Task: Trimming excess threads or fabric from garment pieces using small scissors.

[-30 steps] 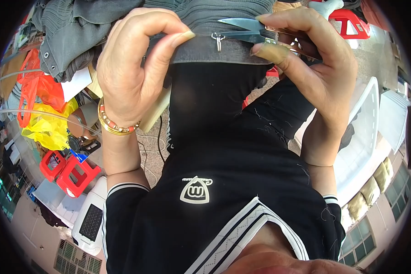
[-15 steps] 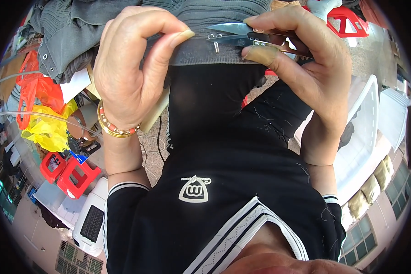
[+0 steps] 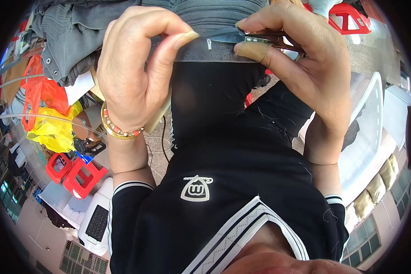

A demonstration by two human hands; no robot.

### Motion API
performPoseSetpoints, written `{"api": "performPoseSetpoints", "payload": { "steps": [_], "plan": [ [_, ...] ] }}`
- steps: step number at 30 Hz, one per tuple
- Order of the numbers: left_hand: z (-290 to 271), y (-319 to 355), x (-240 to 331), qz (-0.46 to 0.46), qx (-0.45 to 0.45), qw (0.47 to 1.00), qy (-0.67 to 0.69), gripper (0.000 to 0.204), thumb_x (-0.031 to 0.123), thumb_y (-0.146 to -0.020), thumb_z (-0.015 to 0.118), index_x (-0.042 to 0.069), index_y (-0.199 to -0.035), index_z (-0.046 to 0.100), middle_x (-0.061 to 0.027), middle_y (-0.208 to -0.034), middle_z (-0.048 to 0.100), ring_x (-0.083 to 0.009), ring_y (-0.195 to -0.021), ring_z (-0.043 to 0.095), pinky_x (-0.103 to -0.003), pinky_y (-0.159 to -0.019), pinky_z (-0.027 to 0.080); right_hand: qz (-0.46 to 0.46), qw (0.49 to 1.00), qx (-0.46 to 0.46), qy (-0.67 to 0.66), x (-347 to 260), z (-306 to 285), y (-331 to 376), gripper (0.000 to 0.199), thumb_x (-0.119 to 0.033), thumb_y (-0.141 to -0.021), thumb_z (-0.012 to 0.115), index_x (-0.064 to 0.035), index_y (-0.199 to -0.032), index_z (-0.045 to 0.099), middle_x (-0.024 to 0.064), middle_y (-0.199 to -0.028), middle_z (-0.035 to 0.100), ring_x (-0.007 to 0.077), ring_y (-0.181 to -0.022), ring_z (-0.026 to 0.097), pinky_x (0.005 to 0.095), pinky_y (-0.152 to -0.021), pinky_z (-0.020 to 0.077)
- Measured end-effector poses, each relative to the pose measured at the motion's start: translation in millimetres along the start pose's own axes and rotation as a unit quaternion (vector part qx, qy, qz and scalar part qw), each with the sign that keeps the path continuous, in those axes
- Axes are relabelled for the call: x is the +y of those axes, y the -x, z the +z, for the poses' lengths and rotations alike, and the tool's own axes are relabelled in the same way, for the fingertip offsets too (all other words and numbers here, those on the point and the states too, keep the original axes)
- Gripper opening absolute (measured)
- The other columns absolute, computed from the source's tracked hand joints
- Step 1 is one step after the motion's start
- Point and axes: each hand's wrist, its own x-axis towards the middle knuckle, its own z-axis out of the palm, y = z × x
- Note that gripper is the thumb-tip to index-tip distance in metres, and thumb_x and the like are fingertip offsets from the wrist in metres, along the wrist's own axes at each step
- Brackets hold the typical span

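My right hand [image 3: 301,57] holds a pair of thread snips [image 3: 230,35], thumb below and index finger above. The blades are nearly together, and their points reach close to my left fingertips. A tan wrap covers the tip of the right thumb. My left hand [image 3: 139,68] is closed in a pinch of thumb and index finger; whatever lies in that pinch is too small to make out. Beneath both hands a grey ribbed knit garment [image 3: 201,16] lies over my lap, its straight hem [image 3: 210,55] toward me. A small shiny bit [image 3: 209,44] shows on the hem below the blades.
More grey knit cloth [image 3: 80,39] is heaped at the far left. Red and yellow plastic bags [image 3: 50,130] and a red stool [image 3: 80,178] are further left. A white bin [image 3: 365,132] stands at right, another red stool [image 3: 349,19] at far right.
The snips' blades have come together from spread apart. My left hand has shifted slightly right, and the right hand slightly left, so the blade points are nearer the left fingertips.
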Motion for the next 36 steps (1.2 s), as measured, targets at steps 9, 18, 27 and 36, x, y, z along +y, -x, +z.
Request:
{"api": "performPoseSetpoints", "payload": {
  "steps": [9,18,27,36],
  "plan": [
    [8.4,2.6,7.3,-0.070,0.090,0.981,0.155,0.011,-0.003,-0.082,0.067,-0.002,-0.091,0.062,-0.0123,-0.085,0.065,-0.0188,-0.075,0.060,-0.028,-0.070,0.048,-0.006,0.999,-0.004,-0.043,10.1,-4.8,5.9,0.020,-0.008,-0.075,0.079,-0.0017,-0.087,0.065,0.0075,-0.076,0.066,0.0199,-0.068,0.066,0.0277,-0.060,0.0479],
    [1.3,-13.3,14.0,-0.004,-0.025,1.000,0.016,0.029,0.007,-0.078,0.075,-0.003,-0.103,0.064,-0.0132,-0.100,0.062,-0.0212,-0.093,0.058,-0.032,-0.083,0.046,-0.060,0.964,0.183,-0.180,58.0,11.5,21.6,0.027,-0.003,-0.076,0.081,0.0007,-0.098,0.066,0.0007,-0.082,0.064,0.0031,-0.070,0.059,0.0168,-0.059,0.0443],
    [7.6,-26.5,16.4,0.100,-0.062,0.985,-0.127,0.022,0.003,-0.069,0.078,0.006,-0.090,0.073,-0.0050,-0.088,0.067,-0.0215,-0.080,0.062,-0.031,-0.073,0.048,0.023,0.955,0.168,-0.245,61.7,17.6,40.3,0.027,-0.003,-0.077,0.081,0.0012,-0.100,0.066,-0.0007,-0.086,0.062,0.0013,-0.073,0.055,0.0148,-0.063,0.0429],
    [14.5,-34.1,10.7,0.145,-0.073,0.977,-0.139,0.018,-0.003,-0.073,0.075,0.002,-0.089,0.068,-0.0074,-0.087,0.067,-0.0227,-0.076,0.066,-0.030,-0.067,0.053,0.064,0.942,0.088,-0.317,69.5,18.6,47.9,0.025,-0.004,-0.079,0.079,-0.0001,-0.100,0.065,-0.0029,-0.081,0.061,-0.0001,-0.068,0.050,0.0139,-0.059,0.0387]
  ]
}}
